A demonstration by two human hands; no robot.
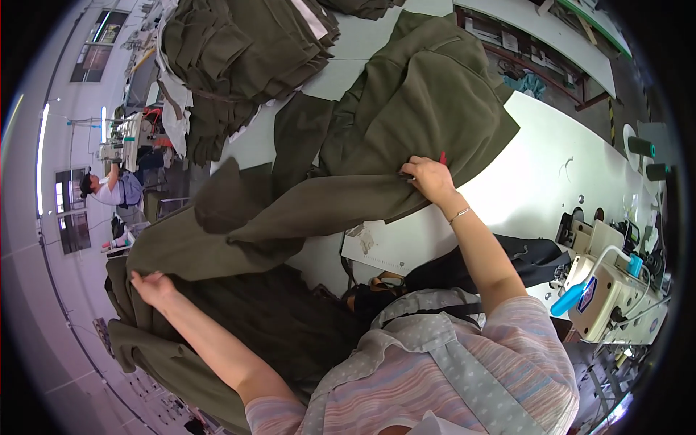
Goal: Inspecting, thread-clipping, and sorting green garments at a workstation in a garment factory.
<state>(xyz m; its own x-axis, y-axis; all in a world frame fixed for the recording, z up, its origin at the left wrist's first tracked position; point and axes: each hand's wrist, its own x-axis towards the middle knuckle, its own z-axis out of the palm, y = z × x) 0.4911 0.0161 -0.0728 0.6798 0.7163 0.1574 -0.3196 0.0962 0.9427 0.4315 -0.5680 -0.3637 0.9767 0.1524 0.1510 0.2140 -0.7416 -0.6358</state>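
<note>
The olive cloth [312,210] stretches from the left of the frame to the upper centre: a long, soft strip with a rolled fold, joining a broad, rumpled heap. The left hand [152,288] pinches its edge at the left; the right hand [429,180] grips its edge near the centre, a red-tipped tool [442,157] showing among the fingers. A thick stack [246,51] crowds the white bench [558,148] at upper left. Dark fabric [283,326] fills the space below the strip. A black bundle [486,262] lies under the right forearm, toward the sewing machine [605,297] at right.
</note>
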